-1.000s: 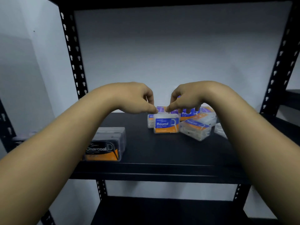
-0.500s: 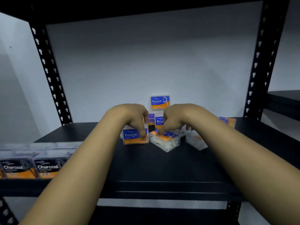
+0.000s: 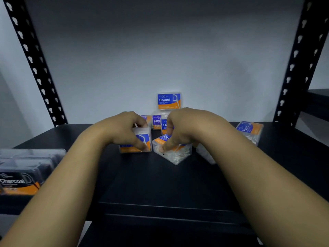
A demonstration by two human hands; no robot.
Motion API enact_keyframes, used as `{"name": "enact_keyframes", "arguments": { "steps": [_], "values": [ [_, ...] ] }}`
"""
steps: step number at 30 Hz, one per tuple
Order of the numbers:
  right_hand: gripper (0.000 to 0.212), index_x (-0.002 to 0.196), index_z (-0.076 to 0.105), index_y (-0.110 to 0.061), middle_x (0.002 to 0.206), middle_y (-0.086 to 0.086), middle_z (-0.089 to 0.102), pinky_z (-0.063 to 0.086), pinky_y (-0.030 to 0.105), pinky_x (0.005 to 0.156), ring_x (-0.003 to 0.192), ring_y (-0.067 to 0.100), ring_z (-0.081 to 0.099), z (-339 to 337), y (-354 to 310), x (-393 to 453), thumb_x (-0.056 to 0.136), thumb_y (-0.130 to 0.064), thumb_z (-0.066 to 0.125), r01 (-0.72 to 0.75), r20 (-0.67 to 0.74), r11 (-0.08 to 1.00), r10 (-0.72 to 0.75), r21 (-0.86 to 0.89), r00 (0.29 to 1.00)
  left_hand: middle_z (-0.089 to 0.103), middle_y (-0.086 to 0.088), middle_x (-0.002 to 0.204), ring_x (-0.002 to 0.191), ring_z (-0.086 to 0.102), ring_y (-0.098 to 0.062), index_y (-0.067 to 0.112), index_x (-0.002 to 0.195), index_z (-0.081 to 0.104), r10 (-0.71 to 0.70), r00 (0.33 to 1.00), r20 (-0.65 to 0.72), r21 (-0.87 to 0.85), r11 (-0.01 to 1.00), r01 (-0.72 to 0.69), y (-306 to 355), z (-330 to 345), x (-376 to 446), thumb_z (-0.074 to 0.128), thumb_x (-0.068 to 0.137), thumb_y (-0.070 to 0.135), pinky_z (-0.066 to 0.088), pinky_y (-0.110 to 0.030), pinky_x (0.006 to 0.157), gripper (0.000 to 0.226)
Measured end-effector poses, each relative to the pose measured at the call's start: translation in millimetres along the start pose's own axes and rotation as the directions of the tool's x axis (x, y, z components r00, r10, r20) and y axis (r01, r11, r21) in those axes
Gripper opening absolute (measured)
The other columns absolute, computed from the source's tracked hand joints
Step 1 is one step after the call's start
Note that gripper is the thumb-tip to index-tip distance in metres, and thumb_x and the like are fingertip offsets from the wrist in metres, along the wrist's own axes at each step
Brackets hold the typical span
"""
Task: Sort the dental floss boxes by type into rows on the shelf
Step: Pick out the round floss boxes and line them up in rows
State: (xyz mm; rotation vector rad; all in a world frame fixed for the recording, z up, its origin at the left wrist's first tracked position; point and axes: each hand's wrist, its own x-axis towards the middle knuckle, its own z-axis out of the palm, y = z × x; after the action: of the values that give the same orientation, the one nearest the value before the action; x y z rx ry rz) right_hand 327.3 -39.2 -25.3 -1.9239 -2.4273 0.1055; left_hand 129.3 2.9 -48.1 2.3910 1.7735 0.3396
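The floss boxes (image 3: 169, 101) beyond the hands are clear with blue-and-orange labels lettered white. The charcoal boxes (image 3: 19, 182) far left of the left hand (image 3: 124, 129) are black with orange bands. The shelf (image 3: 160, 184) is black.

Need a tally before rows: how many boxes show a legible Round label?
4: Round box atop the pile, one behind the right hand reading R, tilted one it grips, one far right. Others may be hidden.

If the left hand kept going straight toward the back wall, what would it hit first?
Probably the small box peeking out just behind the left hand, ahead of the Smooth box. Depth is hard to judge, and the hand already grips a Round box.
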Motion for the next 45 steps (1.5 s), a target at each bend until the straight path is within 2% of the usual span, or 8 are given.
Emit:
{"name": "enact_keyframes", "arguments": {
  "steps": [2, 6, 11, 21, 25, 30, 41, 45],
  "values": [
    [0.066, 0.117, 0.067, -0.019, 0.109, 0.003, 0.069, 0.057, 0.033, 0.075, 0.076, 0.017, 0.065, -1.2, 0.4, -2.9, 0.068, -0.059, 0.086, 0.012, -0.008, 1.0, -0.012, -0.005, 1.0, 0.069, 0.013, 0.093, 0.083, 0.066, -0.01, 0.032, 0.093, 0.071, 0.038, 0.999, 0.014, -0.027, 0.999, -0.037, 2.1, 0.9, -1.6, 0.094, 0.055, 0.052, 0.053, -0.03, 0.07, 0.049],
    [0.083, 0.125, 0.06, -0.022, 0.121, 0.001, 0.065, 0.049, 0.031, 0.078, 0.101, 0.021, 0.062, -2.7, 0.9, -8.5, 0.058, -0.06, 0.091, 0.024, -0.012, 0.999, -0.024, -0.04, 1.0, 0.075, 0.013, 0.086, 0.078, 0.07, -0.009, 0.033, 0.091, 0.075, 0.08, 0.99, 0.117, -0.073, 0.995, -0.072, 3.7, -2.5, -8.3, 0.094, 0.059, 0.048, 0.054, -0.031, 0.072, 0.04],
    [0.087, 0.129, 0.058, -0.023, 0.125, 0.0, 0.064, 0.051, 0.032, 0.081, 0.107, 0.021, 0.062, 0.9, -4.3, -6.8, 0.056, -0.052, 0.095, 0.041, 0.0, 0.998, -0.041, -0.044, 0.999, 0.076, 0.016, 0.088, 0.08, 0.071, -0.005, 0.033, 0.093, 0.076, 0.101, 0.987, 0.126, -0.114, 0.99, -0.087, 1.1, -3.6, -10.5, 0.095, 0.06, 0.041, 0.056, -0.031, 0.077, 0.039],
    [0.072, 0.138, 0.052, -0.027, 0.133, 0.0, 0.06, 0.044, 0.03, 0.073, 0.105, 0.023, 0.057, 12.7, -14.1, -4.6, 0.077, -0.053, 0.081, 0.114, 0.041, 0.99, -0.11, -0.088, 0.993, 0.076, 0.015, 0.083, 0.081, 0.072, -0.01, 0.033, 0.089, 0.073, 0.129, 0.977, 0.171, -0.118, 0.987, -0.11, -3.7, 2.8, -15.4, 0.093, 0.061, 0.044, 0.058, -0.038, 0.082, 0.036],
    [0.082, 0.148, 0.042, -0.031, 0.144, -0.003, 0.053, 0.047, 0.035, 0.094, 0.126, 0.023, 0.054, 16.3, -17.6, -5.8, 0.079, -0.052, 0.081, 0.167, 0.058, 0.984, -0.164, -0.056, 0.985, 0.076, 0.015, 0.083, 0.08, 0.072, -0.01, 0.032, 0.09, 0.074, 0.126, 0.978, 0.167, -0.141, 0.985, -0.103, -2.9, 4.1, -20.3, 0.093, 0.063, 0.041, 0.056, -0.032, 0.079, 0.035],
    [0.074, 0.14, 0.049, -0.03, 0.138, -0.004, 0.056, 0.047, 0.033, 0.088, 0.12, 0.021, 0.056, 16.5, -14.7, -4.0, 0.077, -0.052, 0.082, 0.188, 0.077, 0.982, -0.186, -0.016, 0.98, 0.077, 0.014, 0.084, 0.081, 0.072, -0.009, 0.031, 0.09, 0.073, 0.102, 0.977, 0.185, -0.143, 0.987, -0.076, -2.7, 0.9, -26.0, 0.093, 0.062, 0.042, 0.057, -0.035, 0.083, 0.036],
    [0.081, 0.147, 0.045, -0.03, 0.148, -0.006, 0.05, 0.042, 0.029, 0.091, 0.13, 0.021, 0.052, 16.6, -20.8, -12.2, 0.078, -0.05, 0.082, 0.235, 0.069, 0.971, -0.238, 0.048, 0.969, 0.073, 0.007, 0.109, 0.1, 0.07, -0.016, 0.027, 0.116, 0.067, 0.011, 0.948, 0.318, 0.066, 0.997, -0.033, 0.1, -22.1, -51.4, 0.083, 0.08, 0.034, 0.055, -0.034, 0.094, 0.04],
    [0.078, 0.142, 0.049, -0.027, 0.141, -0.006, 0.054, 0.044, 0.03, 0.088, 0.114, 0.019, 0.055, 14.0, -30.4, -22.9, 0.076, -0.05, 0.084, 0.232, 0.076, 0.97, -0.238, 0.076, 0.968, 0.076, 0.007, 0.104, 0.095, 0.073, -0.017, 0.025, 0.111, 0.07, -0.019, 0.939, 0.343, 0.157, 0.987, -0.038, -2.7, -33.0, -63.3, 0.085, 0.077, 0.034, 0.058, -0.041, 0.094, 0.037]
  ]
}}
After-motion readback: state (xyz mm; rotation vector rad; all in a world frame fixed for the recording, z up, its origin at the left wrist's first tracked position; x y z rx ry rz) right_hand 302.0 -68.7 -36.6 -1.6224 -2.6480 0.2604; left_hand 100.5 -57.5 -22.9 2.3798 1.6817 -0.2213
